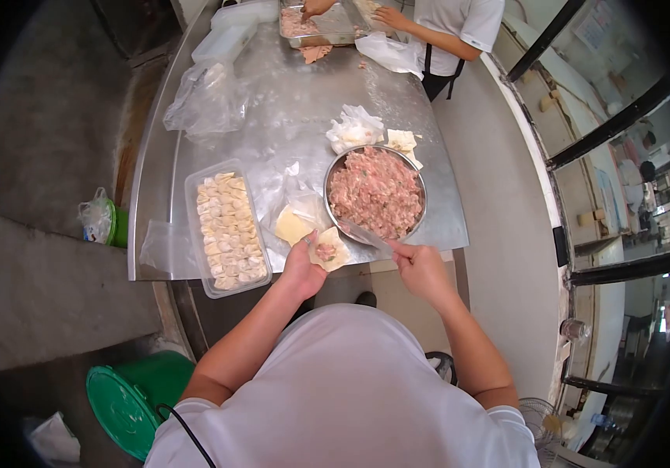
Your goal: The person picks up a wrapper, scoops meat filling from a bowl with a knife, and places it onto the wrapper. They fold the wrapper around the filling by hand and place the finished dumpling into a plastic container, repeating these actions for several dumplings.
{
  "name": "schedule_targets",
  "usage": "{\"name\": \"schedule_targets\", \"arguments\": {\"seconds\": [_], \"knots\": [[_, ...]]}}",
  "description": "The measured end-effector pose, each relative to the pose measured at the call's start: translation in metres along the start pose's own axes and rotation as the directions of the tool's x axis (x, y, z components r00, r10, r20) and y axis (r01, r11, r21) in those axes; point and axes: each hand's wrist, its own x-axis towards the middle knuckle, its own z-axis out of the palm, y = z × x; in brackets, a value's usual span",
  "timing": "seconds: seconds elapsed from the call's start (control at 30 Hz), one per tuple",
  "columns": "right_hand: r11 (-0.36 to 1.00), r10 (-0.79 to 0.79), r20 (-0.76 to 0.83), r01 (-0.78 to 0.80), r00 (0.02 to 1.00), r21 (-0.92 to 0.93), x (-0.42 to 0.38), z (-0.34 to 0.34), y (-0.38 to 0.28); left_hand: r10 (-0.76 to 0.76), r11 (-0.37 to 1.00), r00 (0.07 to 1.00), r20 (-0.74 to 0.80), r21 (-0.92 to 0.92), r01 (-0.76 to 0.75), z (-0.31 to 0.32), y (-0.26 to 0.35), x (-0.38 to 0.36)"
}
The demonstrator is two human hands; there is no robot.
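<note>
My left hand (302, 271) holds a square dumpling wrapper (338, 256) with a dab of pink meat filling (325, 251) on it. In my right hand (422, 269) is a flat-bladed spreader (366, 236), its blade over the near rim of a metal bowl. That bowl (327, 191) is heaped with minced meat (375, 191). A stack of pale wrappers (293, 225) lies in plastic just beyond my left hand. Left of it, a clear plastic tray (192, 204) holds rows of folded dumplings (229, 230).
The steel table (288, 117) carries plastic bags (208, 97), crumpled white plastic (355, 129) and more wrappers (403, 142). At the far end another person's hands work at a metal tray (339, 37) of meat. A green bin (128, 402) stands on the floor at left.
</note>
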Motion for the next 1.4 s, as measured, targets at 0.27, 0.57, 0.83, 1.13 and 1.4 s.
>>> {"name": "schedule_targets", "arguments": {"seconds": [0.27, 0.57, 0.83, 1.13, 1.4], "knots": [[0.875, -0.362, -0.115, 0.295, 0.925, -0.383, -0.028, 0.039, -0.01, 0.093, 0.981, 0.99, -0.103, -0.159, -0.109, 0.045, 0.026, -0.004], [0.84, -0.441, -0.145, 0.35, 0.886, -0.413, -0.02, 0.036, -0.036, 0.111, 0.99, 0.992, -0.067, -0.074, -0.116, 0.053, 0.039, -0.006], [0.979, -0.165, -0.057, 0.171, 0.985, 0.115, -0.008, 0.039, -0.032, 0.075, 0.989, 0.916, 0.394, -0.144, -0.019, 0.035, 0.075, -0.025], [0.956, -0.294, 0.0, 0.294, 0.956, 0.023, -0.01, 0.017, -0.068, 0.233, 0.073, 0.935, 0.269, 0.953, -0.293, 0.053, 0.1, -0.048], [0.969, -0.223, -0.004, 0.222, 0.975, 0.108, -0.008, -0.037, -0.061, 0.266, 0.125, 0.906, 0.329, 0.92, -0.37, 0.041, 0.095, -0.053]]}}
